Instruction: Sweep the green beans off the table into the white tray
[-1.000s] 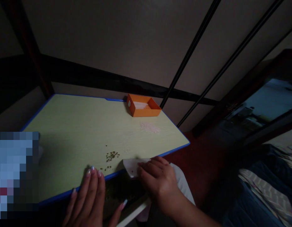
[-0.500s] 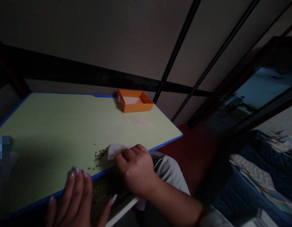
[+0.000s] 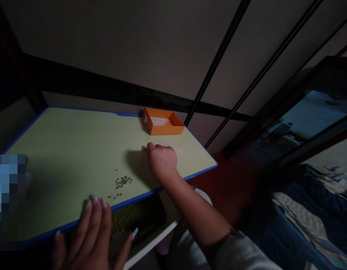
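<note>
My right hand (image 3: 162,161) is closed in a fist over the middle right of the table, gripping a white cloth or tissue (image 3: 144,149) that is mostly hidden by the fingers. Just right of and behind it lies a patch of pale grains (image 3: 177,148). A small scatter of dark green seeds or beans (image 3: 122,182) lies nearer the front edge. My left hand (image 3: 91,236) rests there with its fingers spread, the tips on the tabletop. Below the edge, beside the left thumb, is an open drawer or box (image 3: 150,245) holding a dark green granular mass (image 3: 138,216).
An orange open box (image 3: 166,130) with something pale inside stands at the table's back right. The pale green tabletop (image 3: 77,142) has a blue rim. Dark panels (image 3: 119,48) rise behind it. Dark blue bedding (image 3: 291,221) lies at the right.
My right hand has moved up and away from the near edge, toward the pale grains, with the white cloth or tissue. The green seeds and the drawer are more exposed. My left hand has stayed put.
</note>
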`<action>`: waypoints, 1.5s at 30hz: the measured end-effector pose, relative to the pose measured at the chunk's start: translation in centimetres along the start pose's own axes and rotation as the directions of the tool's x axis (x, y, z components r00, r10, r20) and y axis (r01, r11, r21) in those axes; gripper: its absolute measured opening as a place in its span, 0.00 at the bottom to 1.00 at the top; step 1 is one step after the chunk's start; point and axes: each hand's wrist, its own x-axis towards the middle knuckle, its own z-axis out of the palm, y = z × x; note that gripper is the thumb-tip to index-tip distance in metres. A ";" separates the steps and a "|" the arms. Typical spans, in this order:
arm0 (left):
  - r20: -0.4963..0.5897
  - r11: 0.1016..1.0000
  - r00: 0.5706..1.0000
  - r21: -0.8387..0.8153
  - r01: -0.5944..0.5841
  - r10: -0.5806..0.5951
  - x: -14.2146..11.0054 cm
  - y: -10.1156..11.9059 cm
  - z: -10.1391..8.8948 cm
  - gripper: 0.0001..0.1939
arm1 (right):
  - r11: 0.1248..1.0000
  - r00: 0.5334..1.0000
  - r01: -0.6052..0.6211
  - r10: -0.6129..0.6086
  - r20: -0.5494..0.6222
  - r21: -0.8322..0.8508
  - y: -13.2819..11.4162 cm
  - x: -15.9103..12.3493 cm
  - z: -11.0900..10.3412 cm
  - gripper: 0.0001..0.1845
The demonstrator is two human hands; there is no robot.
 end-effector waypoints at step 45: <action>0.012 0.978 0.998 0.198 0.060 -0.064 -0.1 1.4 -1.5 0.45 | 0.489 0.432 0.871 -0.712 -0.554 0.051 5.3 -3.2 3.2 0.17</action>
